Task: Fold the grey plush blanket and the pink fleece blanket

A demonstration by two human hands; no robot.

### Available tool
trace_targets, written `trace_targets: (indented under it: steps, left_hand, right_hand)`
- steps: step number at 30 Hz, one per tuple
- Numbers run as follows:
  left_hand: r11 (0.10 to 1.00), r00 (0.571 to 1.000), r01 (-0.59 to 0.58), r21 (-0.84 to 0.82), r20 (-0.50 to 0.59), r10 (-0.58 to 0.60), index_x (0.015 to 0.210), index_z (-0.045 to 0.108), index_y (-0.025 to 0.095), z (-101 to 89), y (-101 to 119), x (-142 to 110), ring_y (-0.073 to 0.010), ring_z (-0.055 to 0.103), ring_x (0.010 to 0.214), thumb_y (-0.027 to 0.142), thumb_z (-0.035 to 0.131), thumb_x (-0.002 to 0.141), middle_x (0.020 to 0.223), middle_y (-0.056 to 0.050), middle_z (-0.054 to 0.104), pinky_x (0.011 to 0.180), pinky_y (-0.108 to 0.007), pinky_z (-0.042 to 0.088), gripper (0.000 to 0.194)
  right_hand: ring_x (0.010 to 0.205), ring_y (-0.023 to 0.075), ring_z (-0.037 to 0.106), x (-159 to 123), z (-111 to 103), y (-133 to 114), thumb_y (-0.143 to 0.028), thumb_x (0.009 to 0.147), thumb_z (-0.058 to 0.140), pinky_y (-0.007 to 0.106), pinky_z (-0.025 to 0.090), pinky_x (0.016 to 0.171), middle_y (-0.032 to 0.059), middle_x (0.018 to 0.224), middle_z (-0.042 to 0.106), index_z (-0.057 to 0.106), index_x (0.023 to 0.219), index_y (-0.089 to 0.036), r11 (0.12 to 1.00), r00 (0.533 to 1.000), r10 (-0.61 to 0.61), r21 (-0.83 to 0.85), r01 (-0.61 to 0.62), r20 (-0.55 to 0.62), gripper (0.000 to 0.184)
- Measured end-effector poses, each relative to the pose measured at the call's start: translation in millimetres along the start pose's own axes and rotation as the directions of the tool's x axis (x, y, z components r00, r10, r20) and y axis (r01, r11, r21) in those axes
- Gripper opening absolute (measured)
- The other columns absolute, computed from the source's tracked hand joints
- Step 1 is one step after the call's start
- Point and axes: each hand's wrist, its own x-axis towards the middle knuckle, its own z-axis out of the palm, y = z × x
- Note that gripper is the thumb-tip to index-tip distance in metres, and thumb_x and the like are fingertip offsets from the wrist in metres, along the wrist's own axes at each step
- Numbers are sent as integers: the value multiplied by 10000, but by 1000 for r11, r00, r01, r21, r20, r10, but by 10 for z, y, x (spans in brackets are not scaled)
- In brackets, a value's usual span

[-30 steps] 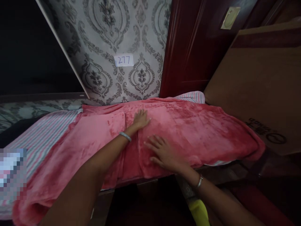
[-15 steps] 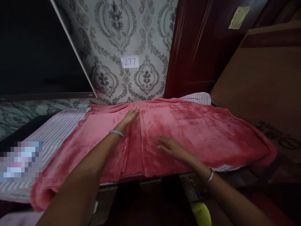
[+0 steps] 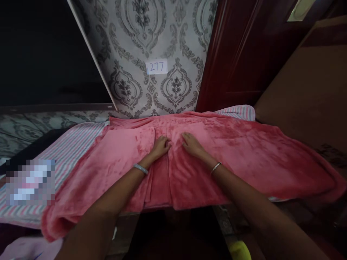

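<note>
Two grips touch one pink blanket.

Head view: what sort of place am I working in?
Probably a room in a home: there is patterned wallpaper, what looks like a dark screen at the left, and a pink blanket spread over striped cloth.

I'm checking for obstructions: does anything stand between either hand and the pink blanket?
Nothing visible does: the left hand and the right hand both appear to touch the pink blanket directly.
</note>
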Motion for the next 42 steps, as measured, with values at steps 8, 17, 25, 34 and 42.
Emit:
trace_targets:
  steps: [8, 17, 25, 34, 42]
  left_hand:
    - [993, 995, -100, 70, 11, 99, 922, 636, 200, 66, -222, -19, -199, 563, 898, 150, 617, 806, 922, -32, 610, 887, -371, 486, 128]
    - [987, 992, -123, 103, -17, 126, 913, 610, 194, 88, -279, -24, -180, 568, 862, 153, 597, 819, 906, -27, 599, 822, -332, 501, 103]
    - [986, 996, -51, 157, -70, 63, 1178, 630, 178, 130, -203, -95, -255, 623, 1089, 301, 695, 827, 1149, -105, 660, 970, -428, 523, 377]
    - [981, 999, 12, 192, 39, -19, 1439, 570, 165, 80, -100, -119, -284, 599, 1109, 287, 646, 856, 1187, -125, 694, 1032, -462, 471, 600]
    - [991, 996, 77, 114, 27, -80, 1342, 673, 241, 103, -33, -126, -227, 586, 970, 164, 578, 809, 997, -38, 718, 952, -388, 492, 547]
  right_hand:
    - [1562, 296, 221, -224, 294, -90, -459, 1064, 355, 527, 186, 1248, 107, 1686, 276, 371, 1605, -241, 991, 998, 42, -122, -48, -52, 583]
    - [1560, 301, 224, -227, 306, -71, -473, 1058, 373, 528, 201, 1239, 95, 1691, 264, 381, 1600, -241, 993, 998, 25, -113, -31, -54, 589]
    - [1303, 223, 580, 381, 73, 160, -289, 1034, 395, 363, 416, 1131, 120, 1423, 632, 620, 1401, -162, 992, 989, -23, 117, 41, -143, 449]
    - [1264, 230, 595, 1342, 160, 209, -261, 973, 539, 325, 399, 1102, 112, 1365, 669, 645, 1370, -186, 989, 995, -9, 143, 24, -101, 418]
    - [772, 165, 607, 1580, 355, 198, -271, 967, 496, 248, 442, 709, 33, 849, 721, 699, 902, -153, 984, 995, -20, 172, 38, -101, 244]
